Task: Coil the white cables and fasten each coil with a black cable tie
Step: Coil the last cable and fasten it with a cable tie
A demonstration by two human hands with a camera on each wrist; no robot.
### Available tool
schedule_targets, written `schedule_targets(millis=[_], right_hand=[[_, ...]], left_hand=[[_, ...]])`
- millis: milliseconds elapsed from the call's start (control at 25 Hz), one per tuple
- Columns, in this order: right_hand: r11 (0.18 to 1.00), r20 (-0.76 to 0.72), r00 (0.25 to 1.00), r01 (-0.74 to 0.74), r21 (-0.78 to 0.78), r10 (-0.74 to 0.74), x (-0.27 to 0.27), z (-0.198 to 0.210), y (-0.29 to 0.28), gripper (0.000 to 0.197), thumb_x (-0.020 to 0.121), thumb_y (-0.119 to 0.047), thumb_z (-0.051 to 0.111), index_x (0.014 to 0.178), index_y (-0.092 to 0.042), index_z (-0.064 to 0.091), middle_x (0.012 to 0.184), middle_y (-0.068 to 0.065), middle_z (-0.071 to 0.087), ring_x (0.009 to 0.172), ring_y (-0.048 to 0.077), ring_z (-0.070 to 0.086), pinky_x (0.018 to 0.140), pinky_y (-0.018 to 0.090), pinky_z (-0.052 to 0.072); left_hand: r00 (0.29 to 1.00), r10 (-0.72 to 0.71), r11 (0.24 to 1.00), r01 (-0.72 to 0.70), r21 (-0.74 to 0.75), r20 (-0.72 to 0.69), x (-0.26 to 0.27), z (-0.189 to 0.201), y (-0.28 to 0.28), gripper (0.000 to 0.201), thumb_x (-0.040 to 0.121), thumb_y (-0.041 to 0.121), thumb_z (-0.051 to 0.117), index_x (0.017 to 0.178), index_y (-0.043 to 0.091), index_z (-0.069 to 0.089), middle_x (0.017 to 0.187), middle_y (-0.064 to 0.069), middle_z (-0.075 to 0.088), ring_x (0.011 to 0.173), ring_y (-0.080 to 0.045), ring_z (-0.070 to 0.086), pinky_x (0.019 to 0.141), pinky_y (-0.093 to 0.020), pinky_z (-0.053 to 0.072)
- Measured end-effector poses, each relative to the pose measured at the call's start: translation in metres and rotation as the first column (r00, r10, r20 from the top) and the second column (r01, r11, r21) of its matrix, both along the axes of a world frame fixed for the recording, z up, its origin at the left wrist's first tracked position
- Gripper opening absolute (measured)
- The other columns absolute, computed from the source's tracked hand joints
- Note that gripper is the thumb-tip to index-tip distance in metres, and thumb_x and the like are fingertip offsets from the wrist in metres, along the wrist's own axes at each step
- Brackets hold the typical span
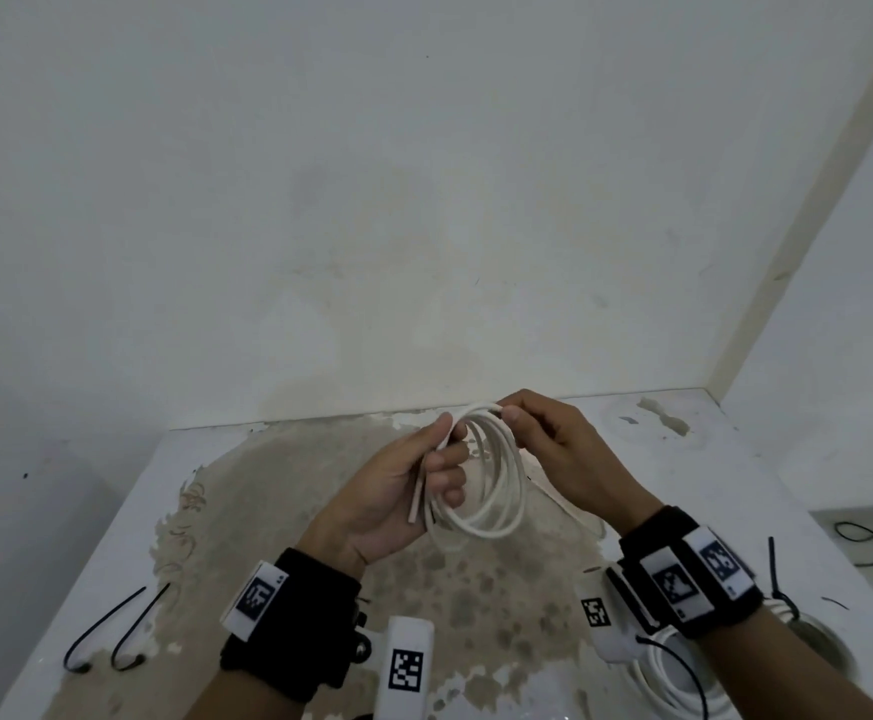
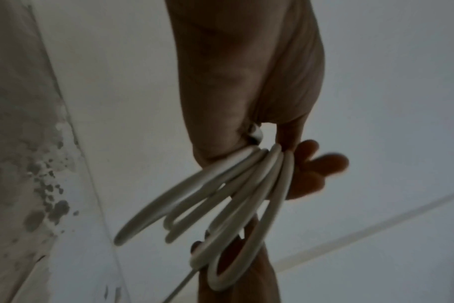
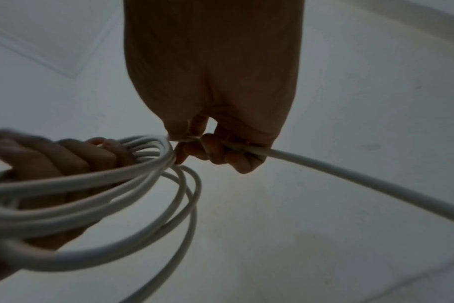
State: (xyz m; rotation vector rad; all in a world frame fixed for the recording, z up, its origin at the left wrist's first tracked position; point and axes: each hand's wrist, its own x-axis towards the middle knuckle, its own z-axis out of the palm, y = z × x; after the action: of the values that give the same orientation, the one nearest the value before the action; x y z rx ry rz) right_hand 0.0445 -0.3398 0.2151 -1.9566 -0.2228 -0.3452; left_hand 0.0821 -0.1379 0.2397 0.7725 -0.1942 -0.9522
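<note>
A white cable point(image 1: 496, 475) is wound into several loops held above the table. My left hand point(image 1: 413, 480) grips the loops on their left side, and a short cut end sticks down below its fingers. My right hand point(image 1: 543, 439) pinches the cable at the top of the coil. In the right wrist view the loose run of cable point(image 3: 350, 176) passes through my right hand point(image 3: 215, 151) and trails off to the right. The left wrist view shows the loops point(image 2: 236, 196) fanned out under my left hand point(image 2: 293, 164). Two black cable ties point(image 1: 112, 631) lie at the table's front left.
Another white cable coil point(image 1: 678, 672) lies at the front right beside a black cable tie point(image 1: 777, 579). The table point(image 1: 268, 511) is white with worn brown patches and meets a wall at the back. A black wire point(image 1: 865, 543) lies on a lower surface at right.
</note>
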Motion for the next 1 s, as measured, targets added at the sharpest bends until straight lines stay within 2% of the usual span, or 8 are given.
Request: schedule_targets(millis=[120,360,480,560,640,720,880,1000], right_hand=[[0.998,-0.039,0.999,-0.003,0.067,0.006,0.0,-0.007,0.001,0.031,0.109,-0.024,0.041,0.104,-0.011,0.07,0.071,-0.004,0.053,0.062,0.009,0.042,0.061,0.021,0.038],[0.966,-0.44,0.898,-0.114,-0.23,0.001,-0.011,-0.059,0.0,0.033,0.11,-0.035,0.032,0.112,-0.032,0.066,0.075,-0.005,0.058,0.056,0.001,0.047,0.064,0.022,0.043],[0.843,-0.577,0.81,-0.379,-0.38,0.104,-0.023,-0.05,0.014,0.041,0.109,-0.04,0.031,0.122,-0.019,0.063,0.085,0.005,0.062,0.07,0.014,0.056,0.07,0.027,0.045],[0.787,-0.506,0.833,-0.461,-0.41,0.224,-0.026,-0.028,0.031,0.044,0.108,-0.042,0.036,0.112,-0.009,0.065,0.079,0.007,0.059,0.064,0.015,0.051,0.064,0.025,0.041],[0.799,-0.307,0.912,-0.392,-0.456,0.272,-0.02,-0.004,0.039,0.033,0.106,-0.037,0.046,0.106,-0.014,0.07,0.073,-0.009,0.058,0.058,0.006,0.048,0.059,0.016,0.037],[0.864,-0.109,0.967,-0.256,-0.433,0.232,-0.011,0.009,0.032,0.019,0.102,-0.033,0.057,0.097,-0.024,0.073,0.077,-0.012,0.065,0.066,0.006,0.057,0.062,0.021,0.042],[0.953,-0.103,0.985,-0.161,-0.255,0.139,-0.008,-0.001,0.012,0.008,0.096,-0.035,0.067,0.093,-0.028,0.065,0.067,-0.014,0.058,0.061,0.005,0.049,0.059,0.023,0.039],[0.99,-0.08,0.997,-0.02,-0.141,0.009,-0.011,-0.023,-0.006,0.014,0.101,-0.033,0.056,0.092,-0.026,0.064,0.065,-0.007,0.05,0.06,0.005,0.042,0.059,0.022,0.036]], left_hand=[[0.999,0.02,0.997,-0.023,-0.067,-0.04,-0.003,0.005,-0.007,0.018,0.094,0.028,0.054,0.091,0.011,0.053,0.054,0.007,0.041,0.044,-0.005,0.05,0.049,-0.021,0.05],[0.897,0.422,0.833,-0.44,-0.337,-0.127,0.04,0.024,0.013,0.026,0.103,0.025,0.035,0.092,0.011,0.054,0.06,0.01,0.043,0.044,-0.003,0.042,0.05,-0.013,0.041],[0.773,0.634,0.765,-0.625,-0.154,0.017,0.057,0.011,0.023,0.027,0.107,0.021,0.033,0.098,0.009,0.055,0.063,0.007,0.055,0.052,-0.004,0.054,0.06,-0.018,0.051],[0.737,0.575,0.753,-0.647,0.124,0.355,0.045,-0.011,0.016,0.028,0.107,0.018,0.035,0.091,0.006,0.055,0.068,-0.004,0.068,0.061,-0.013,0.067,0.066,-0.026,0.056],[0.754,0.193,0.731,-0.537,0.421,0.627,0.023,-0.028,0.008,0.029,0.106,0.021,0.038,0.096,0.001,0.056,0.084,-0.02,0.071,0.074,-0.024,0.071,0.066,-0.027,0.057],[0.789,-0.096,0.757,-0.338,0.559,0.607,0.005,-0.034,0.004,0.032,0.106,0.026,0.039,0.101,0.001,0.058,0.081,-0.017,0.068,0.067,-0.024,0.067,0.057,-0.027,0.052],[0.968,-0.115,0.928,0.025,0.371,0.222,0.002,-0.03,0.006,0.027,0.105,0.026,0.035,0.094,0.009,0.053,0.06,0.0,0.041,0.039,-0.007,0.03,0.044,-0.021,0.027],[0.992,-0.126,0.982,0.127,0.141,-0.01,0.009,-0.031,0.013,0.035,0.103,0.025,0.032,0.103,0.003,0.059,0.053,0.007,0.032,0.035,-0.002,0.024,0.038,-0.019,0.023]])
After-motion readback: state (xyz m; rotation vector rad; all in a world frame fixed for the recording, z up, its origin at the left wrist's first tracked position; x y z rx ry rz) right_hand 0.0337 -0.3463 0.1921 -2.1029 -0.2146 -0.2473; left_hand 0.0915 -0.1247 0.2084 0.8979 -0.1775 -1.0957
